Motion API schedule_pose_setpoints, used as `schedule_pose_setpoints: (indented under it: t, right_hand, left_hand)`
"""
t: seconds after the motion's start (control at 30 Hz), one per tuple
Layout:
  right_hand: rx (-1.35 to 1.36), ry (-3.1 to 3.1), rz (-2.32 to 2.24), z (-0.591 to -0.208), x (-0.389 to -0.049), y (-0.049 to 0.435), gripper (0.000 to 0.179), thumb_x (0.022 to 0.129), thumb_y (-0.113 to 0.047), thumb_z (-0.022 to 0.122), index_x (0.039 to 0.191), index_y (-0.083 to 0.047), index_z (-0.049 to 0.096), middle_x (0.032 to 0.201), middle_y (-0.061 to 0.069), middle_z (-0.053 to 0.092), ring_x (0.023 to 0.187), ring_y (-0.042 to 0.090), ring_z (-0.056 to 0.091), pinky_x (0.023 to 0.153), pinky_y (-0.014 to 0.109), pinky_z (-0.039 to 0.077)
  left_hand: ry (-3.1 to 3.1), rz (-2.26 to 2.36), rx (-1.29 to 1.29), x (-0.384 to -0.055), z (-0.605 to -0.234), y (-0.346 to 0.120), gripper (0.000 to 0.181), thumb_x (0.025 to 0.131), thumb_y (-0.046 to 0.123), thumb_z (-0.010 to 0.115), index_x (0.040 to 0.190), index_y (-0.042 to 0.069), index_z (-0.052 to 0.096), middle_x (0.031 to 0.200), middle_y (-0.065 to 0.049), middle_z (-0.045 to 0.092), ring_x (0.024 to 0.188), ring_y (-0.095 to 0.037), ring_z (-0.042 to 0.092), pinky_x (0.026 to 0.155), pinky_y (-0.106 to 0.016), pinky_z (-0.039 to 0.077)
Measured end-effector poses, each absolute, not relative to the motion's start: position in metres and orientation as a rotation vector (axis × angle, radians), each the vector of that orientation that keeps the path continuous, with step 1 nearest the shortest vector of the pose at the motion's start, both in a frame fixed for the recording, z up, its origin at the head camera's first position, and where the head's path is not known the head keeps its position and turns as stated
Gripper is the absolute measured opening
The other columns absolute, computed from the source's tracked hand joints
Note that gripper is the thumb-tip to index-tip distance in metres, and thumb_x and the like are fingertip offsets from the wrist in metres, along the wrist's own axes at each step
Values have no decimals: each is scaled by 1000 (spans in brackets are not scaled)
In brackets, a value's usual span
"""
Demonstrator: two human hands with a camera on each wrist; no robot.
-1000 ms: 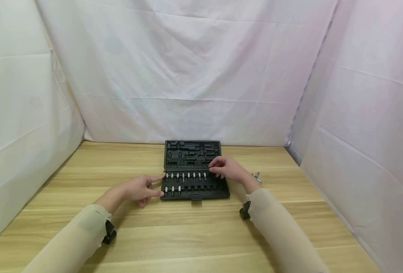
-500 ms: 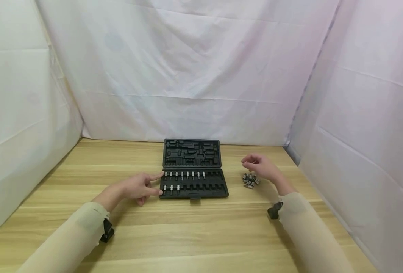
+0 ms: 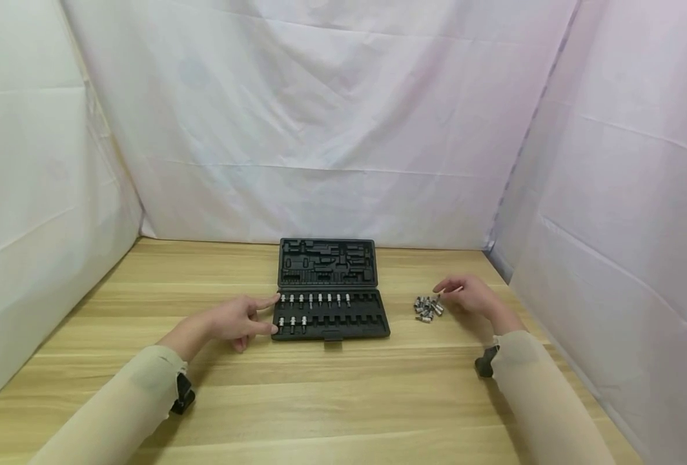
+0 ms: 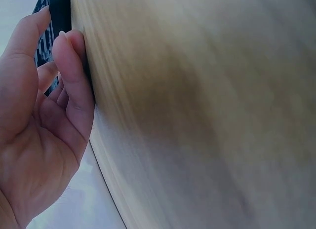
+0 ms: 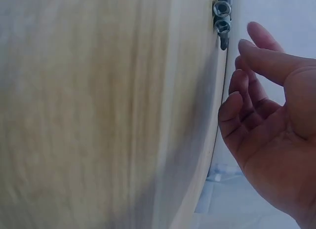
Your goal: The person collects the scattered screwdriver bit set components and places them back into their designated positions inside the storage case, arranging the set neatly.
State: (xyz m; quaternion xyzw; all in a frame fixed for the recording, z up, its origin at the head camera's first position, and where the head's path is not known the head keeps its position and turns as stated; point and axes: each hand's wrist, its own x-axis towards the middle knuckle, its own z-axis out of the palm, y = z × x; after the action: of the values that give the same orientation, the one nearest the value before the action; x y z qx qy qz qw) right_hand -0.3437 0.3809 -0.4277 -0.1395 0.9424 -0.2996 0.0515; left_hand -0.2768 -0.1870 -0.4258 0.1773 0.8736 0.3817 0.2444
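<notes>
A black socket case (image 3: 332, 314) lies unfolded on the table, its moulded lid (image 3: 328, 261) at the back. Bit sockets (image 3: 320, 298) with silver bodies fill much of the rear row, and several more (image 3: 292, 323) sit at the left of the front row. My left hand (image 3: 234, 321) touches the case's left edge with index finger and thumb stretched apart. To the right lies a pile of loose bit sockets (image 3: 427, 309). Just right of that pile is my right hand (image 3: 470, 297), fingers loosely bent. In the right wrist view nothing shows between the fingers (image 5: 266, 61), and sockets (image 5: 222, 17) lie beyond them.
Wood-grained table (image 3: 320, 400) extends around the case and the pile. White cloth (image 3: 320, 129) hangs behind it, with more cloth at both sides. A dark wrist camera (image 3: 183, 394) sits below the left sleeve, another (image 3: 485, 363) by the right sleeve.
My right hand has moved from above the case's right side rightward to the far side of the socket pile, uncovering the pile. The left hand stays at the case edge.
</notes>
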Motion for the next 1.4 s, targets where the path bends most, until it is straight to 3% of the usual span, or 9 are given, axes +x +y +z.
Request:
schedule_pose_setpoints:
  t: [0.37,0.63,0.8,0.97,1.2,1.4]
  right_hand:
    - [-431,2809,-886,-432,-344,380,21,102,-7,72,120,-6,82,119,18,79,105,26,70,83,33,57]
    - [-402,2864,-784,-430,-342,383,18,100,-8,77,117,-5,83,118,17,81,112,34,72,97,43,58]
    - [-385,2884,-748,-428,-339,388,18,100,-9,79,116,-2,82,115,18,81,111,34,73,97,47,59]
    - [-345,2923,-712,-427,-339,391,16,102,-10,76,115,-1,81,114,20,79,108,36,71,96,52,59]
    - [-213,2930,-791,-421,-338,384,22,108,-18,69,122,-4,78,128,24,73,118,40,66,101,57,55]
    - [-253,2976,-838,-411,-340,365,24,111,-16,65,126,0,74,129,24,74,121,43,68,105,58,57]
  left_hand:
    - [2398,1038,491,-275,-428,-187,91,103,38,80,175,19,27,74,-10,63,56,-16,60,56,-34,63]
    - [2398,1039,496,-273,-428,-186,91,103,39,79,175,19,27,73,-9,63,54,-16,60,55,-33,62]
    - [2396,1045,502,-273,-428,-186,91,103,39,79,175,18,27,72,-9,63,55,-16,60,56,-34,62]
    - [2396,1051,497,-274,-426,-187,91,103,38,79,175,19,27,72,-9,61,56,-16,59,56,-34,62]
    - [2391,1047,496,-276,-423,-187,92,102,38,80,175,18,27,72,-9,62,54,-16,59,55,-33,61]
    - [2400,1042,496,-277,-423,-187,92,102,38,80,175,17,28,70,-9,63,53,-16,59,55,-34,61]
